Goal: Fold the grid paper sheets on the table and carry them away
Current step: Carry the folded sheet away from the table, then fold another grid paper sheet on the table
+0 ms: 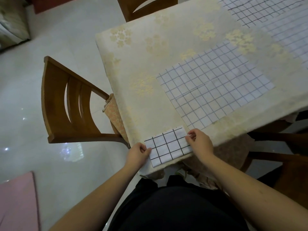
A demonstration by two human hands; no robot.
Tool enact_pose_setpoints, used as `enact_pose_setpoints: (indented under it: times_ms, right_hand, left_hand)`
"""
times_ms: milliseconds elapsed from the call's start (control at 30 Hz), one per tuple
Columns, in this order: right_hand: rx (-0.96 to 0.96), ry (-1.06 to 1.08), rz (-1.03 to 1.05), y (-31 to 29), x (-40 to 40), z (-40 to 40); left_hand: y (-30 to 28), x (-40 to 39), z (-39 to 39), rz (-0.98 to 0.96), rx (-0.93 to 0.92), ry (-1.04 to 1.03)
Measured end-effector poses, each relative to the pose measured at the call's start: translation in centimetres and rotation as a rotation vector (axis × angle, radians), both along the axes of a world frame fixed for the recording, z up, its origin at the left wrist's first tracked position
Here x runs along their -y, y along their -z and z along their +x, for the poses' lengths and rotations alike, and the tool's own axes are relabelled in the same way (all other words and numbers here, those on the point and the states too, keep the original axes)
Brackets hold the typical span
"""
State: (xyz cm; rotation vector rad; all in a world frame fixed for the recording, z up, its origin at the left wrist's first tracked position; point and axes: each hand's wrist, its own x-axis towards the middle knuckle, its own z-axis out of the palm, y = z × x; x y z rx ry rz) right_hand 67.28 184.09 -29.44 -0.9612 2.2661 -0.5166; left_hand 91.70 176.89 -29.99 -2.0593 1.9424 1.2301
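Note:
A small folded grid paper [167, 145] with thick black lines lies at the table's near corner. My left hand [137, 153] pinches its left edge, and my right hand [199, 141] pinches its right edge. A larger unfolded grid sheet [215, 90] lies flat on the table just beyond it. More grid sheets [273, 17] overlap at the far right of the table.
The table [150, 55] wears a cream cloth with yellow flower prints. A wooden chair [70, 104] stands at its left side, another chair [146, 7] at the far end, and a third [275, 155] at the right. A pink board [18, 200] lies on the glossy floor.

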Motion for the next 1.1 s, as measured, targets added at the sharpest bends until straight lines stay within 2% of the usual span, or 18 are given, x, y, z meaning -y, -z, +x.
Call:
enact_pose_setpoints:
  times_ms: [67, 133, 200, 267, 333, 533, 867, 1100]
  right_hand:
    - [-0.066, -0.052, -0.097, 0.0, -0.2, 0.0]
    - [-0.134, -0.191, -0.191, 0.3, -0.4, 0.4]
    - [-0.177, -0.391, -0.235, 0.7, -0.6, 1.8]
    - [-0.277, -0.598, -0.245, 1.4, -1.0, 3.6]
    - [-0.353, -0.755, -0.158, 2.3, -1.2, 5.0]
    - [-0.402, -0.835, 0.077, 4.3, -1.3, 4.8]
    - [-0.424, -0.753, 0.149, 4.2, -1.0, 1.6]
    - [-0.397, -0.749, 0.129, 2.8, -0.3, 1.6]
  left_hand:
    - [-0.4, -0.6, -0.1, -0.106, 0.015, -0.040]
    - [-0.5, -1.3, -0.1, -0.297, 0.016, 0.053]
    - [0.3, -2.3, -0.1, -0.587, -0.016, 0.351]
    - [2.1, -3.2, -0.1, -0.711, 0.028, 0.700]
    - [3.4, -3.8, -0.4, -0.624, 0.116, 0.861]
    - [4.1, -4.0, -0.5, -0.429, 0.246, 0.914]
    - [3.9, -3.1, 0.8, -0.334, 0.255, 0.758]
    - [1.7, -1.2, 1.3, -0.301, 0.307, 0.861]
